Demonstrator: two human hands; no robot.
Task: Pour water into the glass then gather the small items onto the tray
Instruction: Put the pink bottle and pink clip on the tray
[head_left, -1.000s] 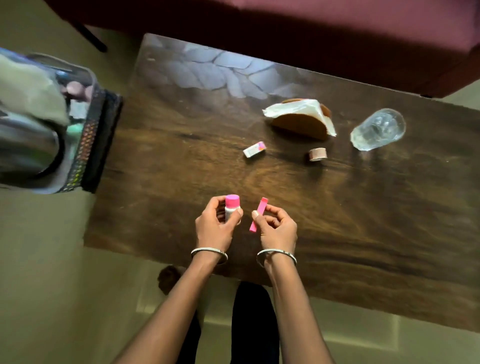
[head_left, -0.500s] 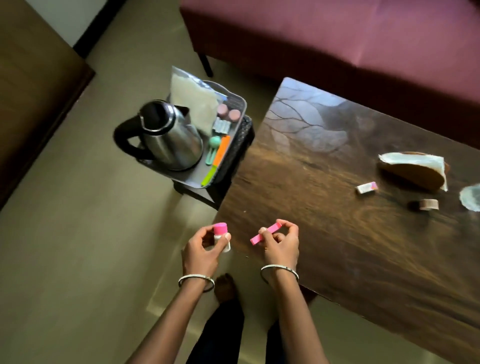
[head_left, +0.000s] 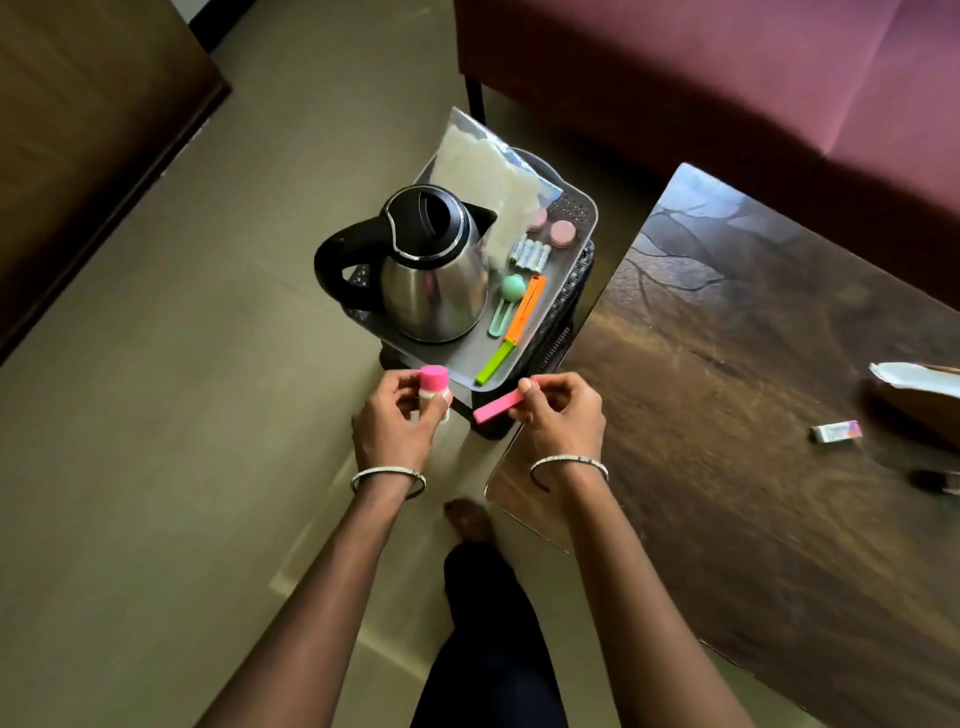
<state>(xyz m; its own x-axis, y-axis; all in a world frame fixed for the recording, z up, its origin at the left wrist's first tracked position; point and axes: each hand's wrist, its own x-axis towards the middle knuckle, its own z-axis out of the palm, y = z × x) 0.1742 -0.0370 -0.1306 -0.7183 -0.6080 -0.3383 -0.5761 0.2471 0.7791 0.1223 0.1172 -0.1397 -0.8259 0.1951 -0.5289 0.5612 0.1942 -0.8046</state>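
A dark red sofa (head_left: 727, 78) runs along the top, and a dark wooden table (head_left: 753, 415) fills the right side. Beside the table's corner, a grey tray (head_left: 579, 210) sits on a low black stand. On the tray a steel kettle (head_left: 436, 280) with a black handle stands upright, with a clear plastic bag (head_left: 483, 166) behind it.

The left hand (head_left: 395, 426) is curled around a small bottle with a pink cap (head_left: 434, 382), held upright just in front of the tray's near edge. The right hand (head_left: 563, 415) pinches one end of a pink stick (head_left: 498, 408) between thumb and fingers, close to the tray's near corner.

Along the tray's right side lie an orange peg (head_left: 527, 309), a green stick (head_left: 493, 364), a mint-green clip (head_left: 511, 288), a row of batteries (head_left: 530, 254) and two pink discs (head_left: 562, 232). A small white eraser (head_left: 836, 431) lies on the table, well apart from the tray.
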